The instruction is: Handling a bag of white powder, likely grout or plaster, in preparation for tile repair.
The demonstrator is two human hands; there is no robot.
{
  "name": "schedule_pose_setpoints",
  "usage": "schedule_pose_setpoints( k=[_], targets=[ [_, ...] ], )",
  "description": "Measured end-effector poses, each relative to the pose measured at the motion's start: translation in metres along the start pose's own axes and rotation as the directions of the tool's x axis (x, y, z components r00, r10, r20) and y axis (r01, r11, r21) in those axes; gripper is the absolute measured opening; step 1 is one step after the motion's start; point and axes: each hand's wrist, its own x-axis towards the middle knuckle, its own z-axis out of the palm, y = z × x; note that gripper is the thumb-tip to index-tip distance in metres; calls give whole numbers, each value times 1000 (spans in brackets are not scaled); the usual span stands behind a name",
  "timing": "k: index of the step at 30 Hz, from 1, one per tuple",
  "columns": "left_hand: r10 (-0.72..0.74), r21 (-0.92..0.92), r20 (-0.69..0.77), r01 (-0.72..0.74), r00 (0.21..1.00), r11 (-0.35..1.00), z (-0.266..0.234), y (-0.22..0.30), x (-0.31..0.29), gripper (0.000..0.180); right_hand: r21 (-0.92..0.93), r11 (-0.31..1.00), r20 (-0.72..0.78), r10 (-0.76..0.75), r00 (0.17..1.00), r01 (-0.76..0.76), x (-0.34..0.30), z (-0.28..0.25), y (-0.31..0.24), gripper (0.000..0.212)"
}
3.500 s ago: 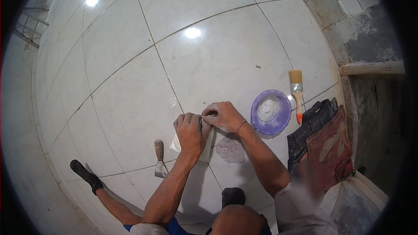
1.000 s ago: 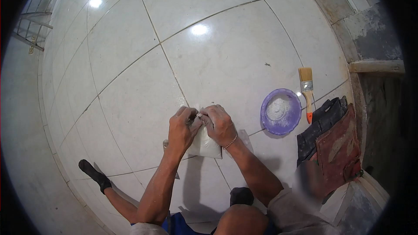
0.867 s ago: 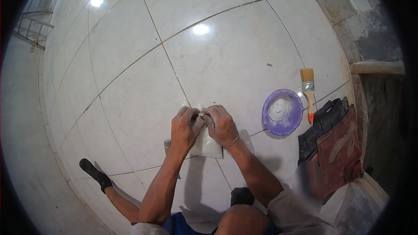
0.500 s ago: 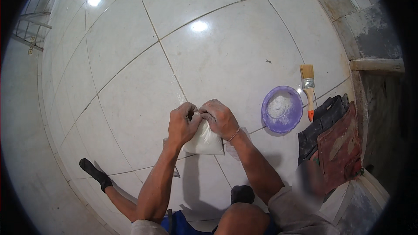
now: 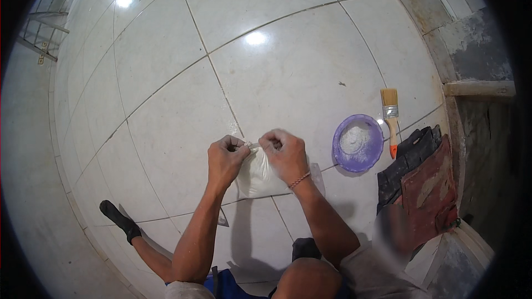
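A clear plastic bag of white powder (image 5: 255, 180) sits on the floor tiles in front of me, between my two hands. My left hand (image 5: 226, 160) pinches the gathered top of the bag between thumb and fingers. Just to the right, my right hand (image 5: 288, 158) has its fingers curled and pinched at the same top, where a thin strip of plastic seems to stretch between the hands. Both hands are dusted with powder. Behind my right wrist, a see-through piece of plastic (image 5: 318, 177) shows in part.
To the right stands a purple bowl (image 5: 356, 166) with white powder (image 5: 354, 139) in it. Beside it lies a paintbrush (image 5: 390, 112) with an orange-tipped handle. A dark and reddish, worn pouch (image 5: 426, 188) lies nearer me, by the wall. Far left is a metal rack (image 5: 50, 19).
My hands have moved apart at the bag's top, the right one to the right and the left one slightly left. A strip of plastic now shows between them.
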Motion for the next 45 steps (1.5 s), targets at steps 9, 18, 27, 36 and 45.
schedule_pose_setpoints(
  k=[9, 18, 27, 36, 45],
  targets=[
    [281, 61, -201, -275, 938, 960, 22, -16, -22, 16, 72, 948, 273, 280, 920, -310, 3, 2, 8, 15],
    [319, 20, -279, -326, 906, 945, 39, -27, -21, 16, -10, 951, 217, 304, 928, -310, 5, 13, 18, 11],
    [304, -13, -245, -317, 920, 948, 34, -22, -20, 20, 312, 796, 431, 367, 824, -518, 17, 4, 17, 9],
    [414, 100, -183, -402, 892, 910, 25, -24, -13, 23, 230, 808, 532, 362, 765, -542, 32, 14, 25, 16],
    [474, 322, 22, -455, 880, 830, 8, -9, 1, 16, 107, 958, 376, 207, 903, -265, 18, 6, 29, 13]
  ],
)
